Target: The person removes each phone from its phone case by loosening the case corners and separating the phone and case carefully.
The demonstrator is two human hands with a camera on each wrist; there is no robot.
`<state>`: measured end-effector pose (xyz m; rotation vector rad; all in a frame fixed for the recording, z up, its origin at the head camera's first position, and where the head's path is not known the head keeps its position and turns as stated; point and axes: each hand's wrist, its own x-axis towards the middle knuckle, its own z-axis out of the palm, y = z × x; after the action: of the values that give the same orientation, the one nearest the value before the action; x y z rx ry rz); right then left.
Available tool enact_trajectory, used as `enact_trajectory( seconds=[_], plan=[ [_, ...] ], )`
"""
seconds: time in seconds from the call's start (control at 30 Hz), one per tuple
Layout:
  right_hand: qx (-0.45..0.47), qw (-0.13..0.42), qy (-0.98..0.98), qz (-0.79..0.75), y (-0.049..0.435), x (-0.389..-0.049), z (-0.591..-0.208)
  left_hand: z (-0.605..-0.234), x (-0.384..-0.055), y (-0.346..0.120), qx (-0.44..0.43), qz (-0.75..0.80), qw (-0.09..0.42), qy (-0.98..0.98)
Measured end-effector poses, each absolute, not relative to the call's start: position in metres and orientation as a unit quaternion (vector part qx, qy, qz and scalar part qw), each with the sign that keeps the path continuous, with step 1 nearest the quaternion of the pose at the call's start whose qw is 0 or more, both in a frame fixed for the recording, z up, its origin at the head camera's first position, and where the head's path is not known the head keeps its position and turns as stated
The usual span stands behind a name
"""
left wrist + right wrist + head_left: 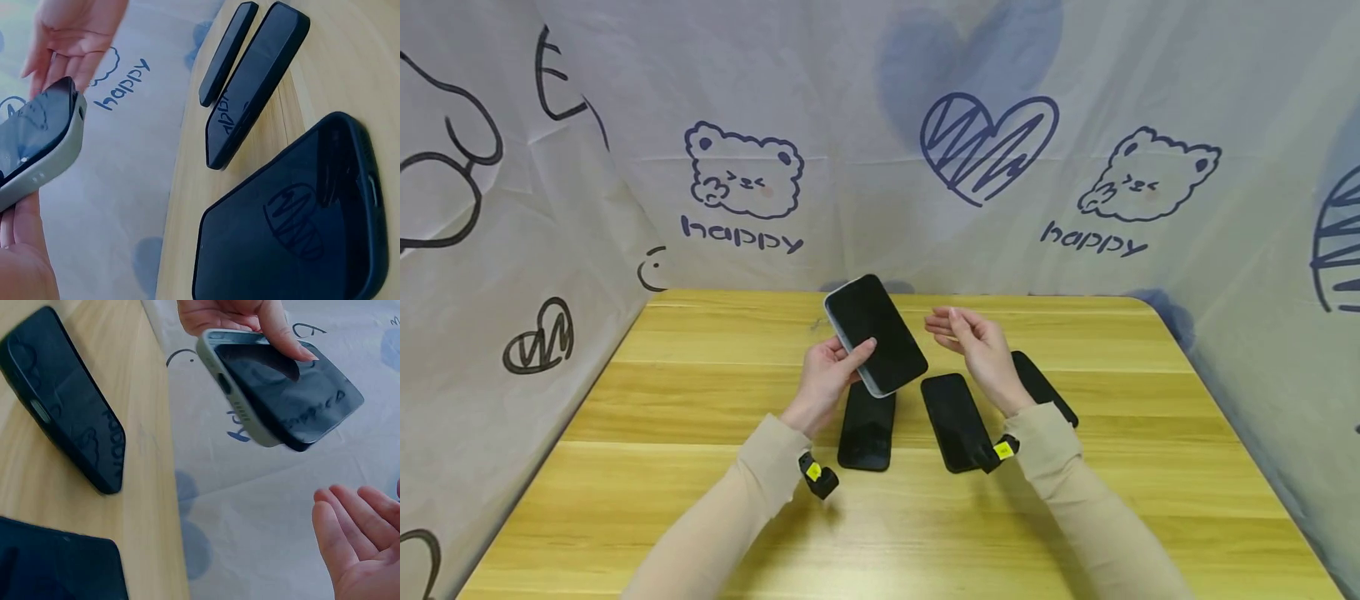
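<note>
Noted a dark phone (883, 321) held raised above the wooden table (647, 500) in the left hand (831, 371), pinched at its lower left side with the thumb over the screen, and sitting skewed in a pale case (237, 406). Observed the right hand (981, 350) with fingers extended, just right of the phone and not touching it. Found three black phones (951, 421) lying on the table, one partly hidden behind the raised phone, one partly by the right sleeve (1048, 442)

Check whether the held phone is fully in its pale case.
Partly out: the right wrist view shows the phone askew, one corner overhanging the case.
</note>
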<state>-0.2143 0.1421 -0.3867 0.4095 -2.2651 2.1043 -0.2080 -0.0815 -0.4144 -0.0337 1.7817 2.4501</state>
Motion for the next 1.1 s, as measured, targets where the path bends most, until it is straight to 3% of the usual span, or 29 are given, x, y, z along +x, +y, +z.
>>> enact_trajectory(
  seconds=[0.13,0.7,1.1],
  plan=[
    [0.143,0.049,-0.747,0.648,0.139,-0.216,-0.383,-0.413,-0.209,-0.082,-0.021,0.784,0.054,0.618],
    [0.113,0.050,-0.794,0.595,0.110,-0.211,-0.400,-0.416,-0.209,-0.069,-0.046,0.758,0.039,0.649],
    [0.122,0.086,-0.806,0.573,0.105,-0.202,-0.404,-0.420,-0.210,-0.066,-0.084,0.742,0.018,0.665]
  ],
)
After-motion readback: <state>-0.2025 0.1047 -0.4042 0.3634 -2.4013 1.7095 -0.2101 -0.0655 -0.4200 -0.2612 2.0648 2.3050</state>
